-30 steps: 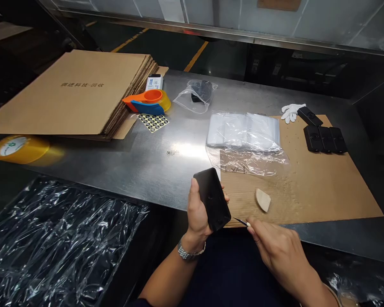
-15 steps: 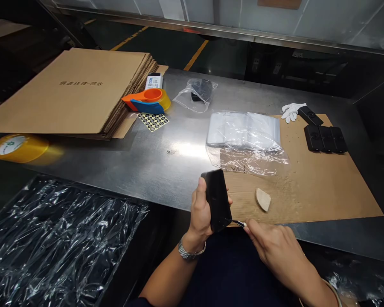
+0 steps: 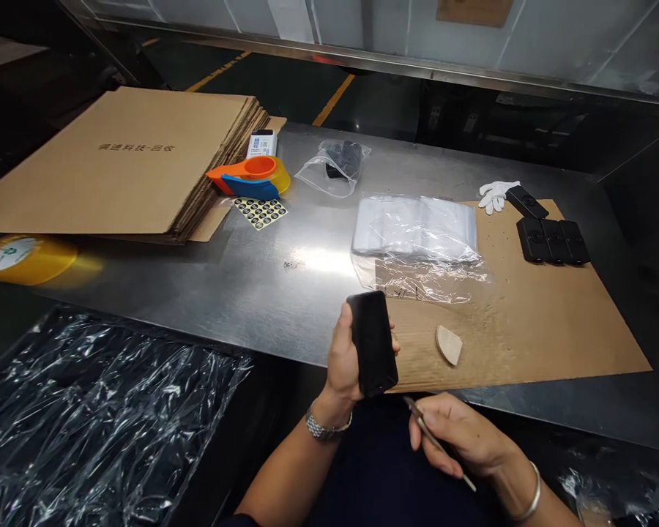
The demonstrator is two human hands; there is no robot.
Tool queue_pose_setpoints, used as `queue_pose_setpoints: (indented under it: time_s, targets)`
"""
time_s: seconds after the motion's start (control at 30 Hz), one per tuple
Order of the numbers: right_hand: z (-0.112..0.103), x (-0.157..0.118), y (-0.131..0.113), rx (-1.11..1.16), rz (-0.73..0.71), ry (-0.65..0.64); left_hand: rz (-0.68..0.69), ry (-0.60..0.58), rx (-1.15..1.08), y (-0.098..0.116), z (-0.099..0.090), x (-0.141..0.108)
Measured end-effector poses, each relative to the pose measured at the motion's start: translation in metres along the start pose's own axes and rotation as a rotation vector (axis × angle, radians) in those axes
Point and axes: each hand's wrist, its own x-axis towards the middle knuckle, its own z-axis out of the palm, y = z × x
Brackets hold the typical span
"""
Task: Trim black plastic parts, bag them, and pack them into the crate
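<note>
My left hand (image 3: 343, 362) is wrapped round a black rectangular device (image 3: 373, 342), holding it tilted near the bench's front edge with its smooth face up. Just below and to the right, my right hand (image 3: 455, 432) grips a slim pointed metal tool (image 3: 431, 438) between thumb and fingers. Its dark tip points up-left, a short way off the device's lower end. I cannot make out the tool's exact kind. A wedge-shaped beige block (image 3: 449, 345) lies on the cardboard sheet (image 3: 571, 322) beyond my right hand.
Several black devices (image 3: 553, 240) sit at the right beside a white glove (image 3: 497, 196). Clear plastic bags (image 3: 417, 228) lie mid-bench. Leftward are a tape dispenser (image 3: 252, 176), a sticker sheet (image 3: 261, 212), stacked cardboard (image 3: 126, 161) and a yellow tape roll (image 3: 33, 260). Black plastic sheeting (image 3: 99, 424) covers the lower left.
The tool's tip has left the device's lower edge. My right hand has drawn down and turned, so the tool now lies across the fingers. My left hand still holds the device.
</note>
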Motion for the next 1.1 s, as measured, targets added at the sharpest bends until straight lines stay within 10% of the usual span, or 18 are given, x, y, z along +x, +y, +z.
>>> queue_pose_setpoints:
  time_s: [0.17,0.47,1.1]
  targets:
    - [0.004,-0.007,-0.025,-0.550,-0.362,0.544,-0.458,-0.035,0.022,-0.015,0.002,0.007]
    - [0.013,0.005,-0.035,-1.219,-0.421,0.549,-0.486,0.043,0.005,-0.036,0.008,0.003]
    - [-0.010,0.003,-0.041,-0.941,-0.268,0.675,-0.432,-0.134,0.325,-0.045,0.006,-0.012]
